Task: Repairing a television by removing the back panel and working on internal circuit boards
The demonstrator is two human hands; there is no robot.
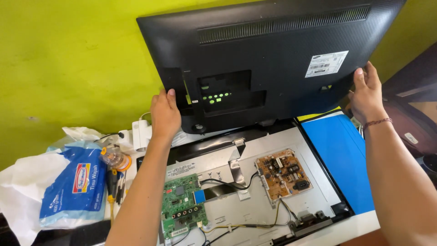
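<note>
Both hands, left hand (165,114) and right hand (366,93), grip the black back cover (268,54) between them by its side edges.

**The big black back cover is up in the air**

We see a big black plastic back cover of a flat screen (273,59). It is lifted and tilted above the open screen. It has a row of thin slots near the top, a white sticker, and small cut-out holes that show green through them.
</note>
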